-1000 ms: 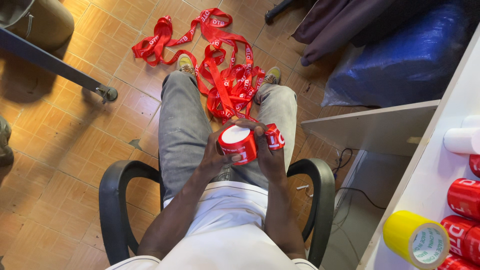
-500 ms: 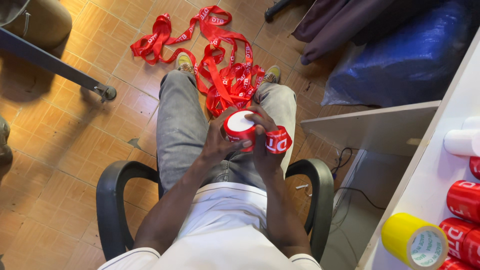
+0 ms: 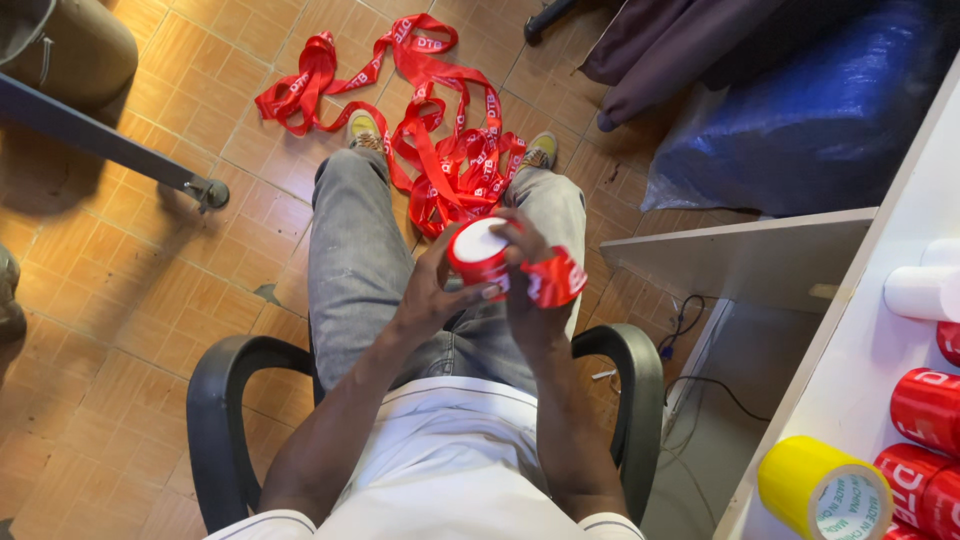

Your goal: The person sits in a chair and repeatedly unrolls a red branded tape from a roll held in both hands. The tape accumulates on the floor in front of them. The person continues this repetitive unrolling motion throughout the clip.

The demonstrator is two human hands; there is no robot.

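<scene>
Left hand fingers curled up around the side of a red tape roll with a white face, thumb and fingertips pressed against its wall, roll held above the lap between the knees. Right hand fingers closed over the far side of the roll, pinching a loose end of red printed ribbon that bunches out past the knuckles; exact pinch point hidden behind the fingers. From the roll a long run of the same ribbon drops between the grey-trousered legs and lies in a tangled heap on the orange tiled floor, loops crossing each other and lying against the shoes. Risk, as judged: the heap looks knotted enough that a pull from the hands could cinch a loop tight rather than free it; ribbon lying by the shoes could snag under a foot. If the surface is adhesive, folds touching one another would stick and crease. The roll is gripped at its rim only, so a sharp tug could twist it out of the left hand and send it to the floor. Person sits in a black armchair; its frame is near the hanging slack. To the right, a white shelf carries a yellow roll and more red rolls, well apart from the hands.
</scene>
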